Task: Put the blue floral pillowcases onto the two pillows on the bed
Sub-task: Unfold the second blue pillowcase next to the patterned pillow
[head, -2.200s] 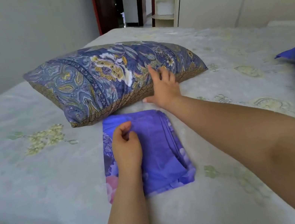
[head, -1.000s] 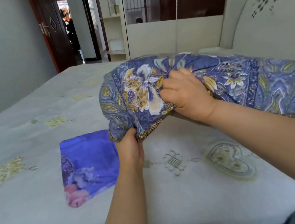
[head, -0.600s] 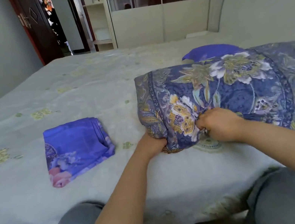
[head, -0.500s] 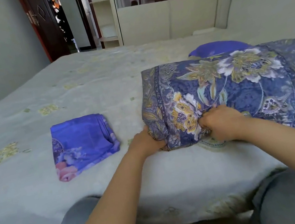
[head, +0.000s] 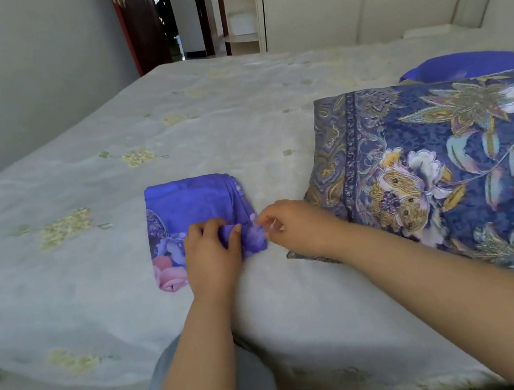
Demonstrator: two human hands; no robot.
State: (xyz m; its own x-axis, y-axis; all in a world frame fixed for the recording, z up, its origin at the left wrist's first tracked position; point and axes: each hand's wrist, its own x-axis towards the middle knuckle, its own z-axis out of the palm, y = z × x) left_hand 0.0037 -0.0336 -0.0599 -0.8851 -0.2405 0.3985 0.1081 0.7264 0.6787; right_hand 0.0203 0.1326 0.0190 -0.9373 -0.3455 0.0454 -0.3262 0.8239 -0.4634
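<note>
Two hands meet at the near right corner of the folded pillowcase (head: 197, 205), and from my remote seat I read the scene mostly through cloth. That pillowcase is a smooth, slightly glossy blue-violet fabric, folded into a flat rectangle with layered edges showing along its right side and a pink flower printed at its near left corner; it lies on the bed (head: 94, 292) close to the near edge, just left of the pillow (head: 450, 167). My left hand (head: 213, 257) rests on it, thumb and fingers curled and pinching up a small ridge of the top layer. My right hand (head: 291, 223) sits at the corner beside it with fingers bent inward and narrow; I think the fingertips nip the cloth edge, though the view is too soft there for me to tell. The pillow is plump and rectangular, covered in a darker blue weave with yellow, white and grey blossoms and a patterned band near its left end. A second, plain blue rounded shape (head: 466, 65) peeks up behind it. The bed cover is pale, matte and faintly quilted, scattered with small yellow-green sprigs.
</note>
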